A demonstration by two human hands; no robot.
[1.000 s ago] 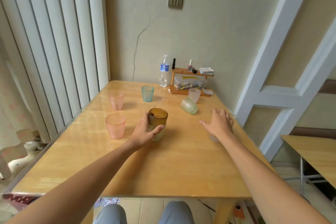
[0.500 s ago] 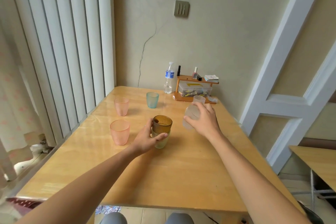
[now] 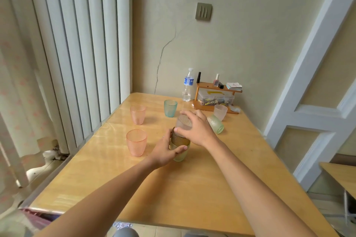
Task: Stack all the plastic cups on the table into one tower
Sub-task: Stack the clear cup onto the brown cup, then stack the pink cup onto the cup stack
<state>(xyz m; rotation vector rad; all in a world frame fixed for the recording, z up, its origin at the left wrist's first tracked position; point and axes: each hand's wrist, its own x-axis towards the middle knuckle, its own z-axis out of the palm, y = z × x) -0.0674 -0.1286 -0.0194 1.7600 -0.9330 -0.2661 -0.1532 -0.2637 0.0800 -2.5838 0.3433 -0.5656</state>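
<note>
In the middle of the wooden table (image 3: 192, 188) stands a small stack (image 3: 180, 147): a brown cup nested in a pale green cup. My left hand (image 3: 165, 152) grips that stack from the left. My right hand (image 3: 198, 131) holds a frosted clear cup (image 3: 184, 124) at the brown cup's rim, tilted slightly. Two pink cups (image 3: 136, 144) (image 3: 137, 114) stand to the left, and a teal cup (image 3: 170, 108) stands behind them. A green cup (image 3: 216, 126) lies on its side at the right, with a pale pink cup (image 3: 220, 112) upright behind it.
At the table's far edge stand a water bottle (image 3: 187, 85) and a small wooden shelf (image 3: 215, 95) with a plastic box and small bottles. Vertical blinds (image 3: 77, 54) run along the left. A white door frame (image 3: 308, 86) and a second table (image 3: 341, 177) are on the right.
My right hand picked up the frosted cup from the right side of the table and carried it left onto the stack. My left hand stayed on the stack.
</note>
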